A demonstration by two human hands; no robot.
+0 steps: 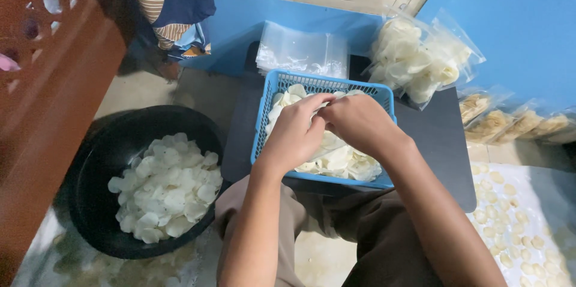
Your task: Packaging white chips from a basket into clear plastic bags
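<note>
Blue plastic lattice forms the rectangular basket (268,104) that sits on a dark flat worktop (438,137) in front of the seated person, and it is heaped with thin white crackers (342,161). Both hands meet over the middle of that heap. The left hand (297,128) is curled, its fingers pinching what looks like the edge of a clear plastic bag (327,106); the right hand (359,120) is closed on the same spot from the other side. How much the bag holds cannot be seen, since the hands cover it.

To do this well, I judge the bag's mouth should stay over the basket so any loose crackers fall back in, and the grip should be light, because such thin pieces probably snap easily.

Behind the basket lies a stack of empty clear bags (303,53), and just to its right are filled clear bags of white crackers (420,62). Further right, a row of packets of browner crackers (510,124) rests against the blue wall (516,17). To the left, on the floor, a round black bowl (96,161) holds more white crackers (165,188).
</note>
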